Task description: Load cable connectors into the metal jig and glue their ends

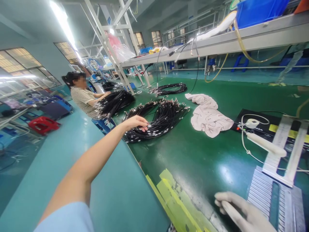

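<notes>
My bare left hand (136, 123) reaches over a large heap of black cables (166, 116) with small metal and white ends. Its thumb and fingertips are pinched together on a thin cable at the near side of the heap. My right hand (241, 207), in a white glove, hovers low at the right above the green tabletop (205, 167). Loosely curled, it shows a gap between thumb and forefinger and no object there. Close beside it lies a ribbed metal fixture (267, 196).
A crumpled pale cloth (209, 116) and another cable coil (171, 88) lie farther back. A white-handled tool (265, 145) with its cord rests by a black device (260, 124). Yellow tape (172, 193) lines the near edge. A co-worker (83, 96) handles cables at far left. Overhead runs a shelf (217, 43).
</notes>
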Demonstrator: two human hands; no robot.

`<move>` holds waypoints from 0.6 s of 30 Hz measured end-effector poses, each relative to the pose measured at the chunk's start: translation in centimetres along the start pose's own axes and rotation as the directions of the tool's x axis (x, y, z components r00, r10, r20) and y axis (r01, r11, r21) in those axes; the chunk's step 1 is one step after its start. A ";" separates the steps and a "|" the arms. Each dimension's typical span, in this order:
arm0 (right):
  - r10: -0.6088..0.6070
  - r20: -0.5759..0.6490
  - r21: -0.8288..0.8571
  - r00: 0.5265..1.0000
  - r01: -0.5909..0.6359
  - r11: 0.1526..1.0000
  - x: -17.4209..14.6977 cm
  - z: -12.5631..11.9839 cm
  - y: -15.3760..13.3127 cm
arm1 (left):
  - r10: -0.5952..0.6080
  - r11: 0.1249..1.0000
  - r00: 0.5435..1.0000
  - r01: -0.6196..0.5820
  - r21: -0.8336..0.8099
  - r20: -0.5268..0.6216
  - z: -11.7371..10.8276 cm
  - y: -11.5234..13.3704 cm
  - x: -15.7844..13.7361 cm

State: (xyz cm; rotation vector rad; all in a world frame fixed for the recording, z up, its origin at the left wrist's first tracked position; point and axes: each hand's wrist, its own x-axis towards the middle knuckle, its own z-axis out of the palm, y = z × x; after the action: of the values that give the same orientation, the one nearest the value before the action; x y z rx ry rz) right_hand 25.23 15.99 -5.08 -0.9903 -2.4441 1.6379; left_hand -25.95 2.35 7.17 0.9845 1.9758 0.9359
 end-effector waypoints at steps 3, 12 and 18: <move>-0.043 0.123 0.040 0.991 0.039 0.998 2.1 0.9 -3.0 | -0.021 1.000 0.999 0.021 -0.011 -0.028 0.1 -0.4 -0.1; -0.153 0.265 0.806 0.952 -0.132 0.577 17.7 8.4 -10.9 | 0.001 0.992 1.000 -0.003 -0.126 -0.022 3.3 0.9 -1.0; -0.230 0.175 0.933 0.957 -0.086 0.350 24.2 13.7 -16.4 | 0.017 0.984 0.999 -0.024 -0.179 -0.038 4.7 0.2 -2.2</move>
State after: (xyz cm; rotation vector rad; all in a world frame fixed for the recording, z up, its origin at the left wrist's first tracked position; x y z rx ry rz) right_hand -6.97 13.46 -4.79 -0.4088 -1.0412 2.6979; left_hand -20.98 1.88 5.76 0.8929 1.8762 1.1287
